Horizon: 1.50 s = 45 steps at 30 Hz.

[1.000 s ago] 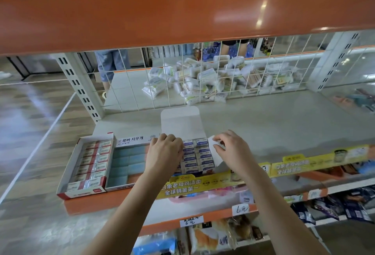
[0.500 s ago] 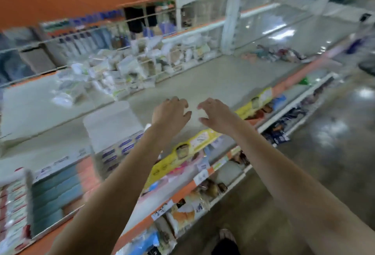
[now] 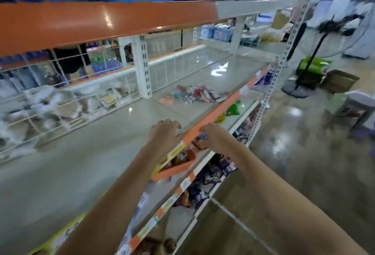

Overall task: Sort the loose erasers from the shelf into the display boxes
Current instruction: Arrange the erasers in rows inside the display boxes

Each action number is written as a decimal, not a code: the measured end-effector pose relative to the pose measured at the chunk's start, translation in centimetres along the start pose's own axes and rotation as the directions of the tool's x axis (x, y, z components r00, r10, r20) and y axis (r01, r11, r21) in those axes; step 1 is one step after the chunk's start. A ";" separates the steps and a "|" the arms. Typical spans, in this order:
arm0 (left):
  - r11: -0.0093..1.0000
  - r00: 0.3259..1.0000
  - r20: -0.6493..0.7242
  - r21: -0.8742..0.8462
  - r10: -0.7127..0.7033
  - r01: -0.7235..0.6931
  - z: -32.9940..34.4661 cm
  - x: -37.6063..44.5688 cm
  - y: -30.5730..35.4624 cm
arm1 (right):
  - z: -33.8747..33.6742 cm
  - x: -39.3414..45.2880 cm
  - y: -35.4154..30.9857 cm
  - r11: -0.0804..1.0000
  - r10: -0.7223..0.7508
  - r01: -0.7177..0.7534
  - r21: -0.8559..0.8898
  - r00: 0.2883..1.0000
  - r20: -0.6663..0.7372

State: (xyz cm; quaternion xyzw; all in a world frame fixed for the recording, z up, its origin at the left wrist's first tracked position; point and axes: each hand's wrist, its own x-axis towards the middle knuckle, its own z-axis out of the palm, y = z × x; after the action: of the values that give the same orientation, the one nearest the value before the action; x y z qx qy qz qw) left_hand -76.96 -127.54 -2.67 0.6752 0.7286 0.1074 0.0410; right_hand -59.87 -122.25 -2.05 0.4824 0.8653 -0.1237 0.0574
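The left hand hangs over the front of the shelf with its fingers loosely bent, holding nothing; the right hand is just beside it, past the orange shelf edge, fingers bent downward and, as far as the blur allows, also empty. Further along the same shelf, well apart from both hands, lies the pile of loose erasers, close to the front edge and beside the white upright post. No display boxes are in view.

The risk I see is in the reach: a quick sweep into the pile so near the edge could knock erasers over it onto the lower shelves or the floor. Grabbing a mixed handful could also put the wrong kind in a box.

The erasers are small oblong blocks lying flat, their long axes pointing in mixed directions; the pile as a whole runs along the shelf front. Which ends face where is too blurred to tell
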 end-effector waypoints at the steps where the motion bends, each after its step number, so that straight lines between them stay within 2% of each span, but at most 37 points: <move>1: 1.000 1.000 0.004 -0.010 -0.006 0.006 0.3 1.0 0.5 | -0.4 0.5 1.1 1.000 0.013 -0.013 -0.009 1.000 0.000; 5: 1.000 1.000 0.018 0.004 -0.019 0.019 1.4 5.2 1.1 | -0.7 3.5 4.1 1.000 -0.007 0.006 -0.009 0.998 -0.056; 7: 0.999 0.999 0.045 0.028 -0.028 0.027 1.9 7.6 0.7 | -0.9 5.6 4.8 1.000 -0.020 0.019 -0.020 0.999 -0.038; 10: 0.998 0.998 0.059 0.056 -0.028 0.024 2.7 11.6 -0.3 | -1.3 9.4 5.8 0.998 0.009 -0.007 0.056 0.999 -0.032; 15: 0.996 0.998 0.056 0.083 -0.014 0.009 3.9 18.0 -2.4 | -2.3 15.3 7.8 0.991 0.054 -0.027 0.128 0.976 -0.213; 19: 0.995 1.000 0.004 0.098 0.000 0.000 4.8 22.0 -3.8 | -3.0 19.4 9.6 0.979 0.098 -0.037 0.202 0.949 -0.298; 21: 0.998 1.000 0.013 0.054 0.006 -0.007 5.2 23.4 -4.2 | -2.7 20.7 10.3 0.979 0.108 -0.041 0.201 0.936 -0.336; 27: 0.999 0.999 -0.021 0.026 0.043 -0.042 6.7 24.9 -4.5 | -1.4 22.8 11.5 0.997 -0.001 0.026 0.066 0.932 -0.362; 30: 1.000 0.998 -0.058 0.009 0.023 -0.023 7.0 24.9 -4.4 | -1.8 23.1 11.9 0.993 -0.027 0.068 0.095 0.925 -0.378; 37: 0.999 0.997 -0.075 0.022 -0.035 0.037 7.4 23.4 -4.0 | -2.4 23.7 13.2 0.953 -0.247 0.291 0.079 0.903 -0.351; 41: 0.970 0.968 -0.134 -0.147 -0.212 0.192 7.1 21.0 -3.2 | -1.8 23.3 13.1 0.850 -0.333 0.433 0.302 0.883 -0.330; 45: 0.917 0.918 -0.183 -0.262 -0.352 0.299 6.6 16.7 -2.5 | -1.8 21.7 11.6 0.670 -0.375 0.433 0.603 0.898 -0.229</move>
State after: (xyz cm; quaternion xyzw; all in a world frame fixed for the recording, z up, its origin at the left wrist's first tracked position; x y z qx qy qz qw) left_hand -79.48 -110.42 -8.21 0.5177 0.8138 0.2586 0.0526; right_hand -61.47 -98.10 -6.89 0.2735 0.8568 -0.3999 -0.1765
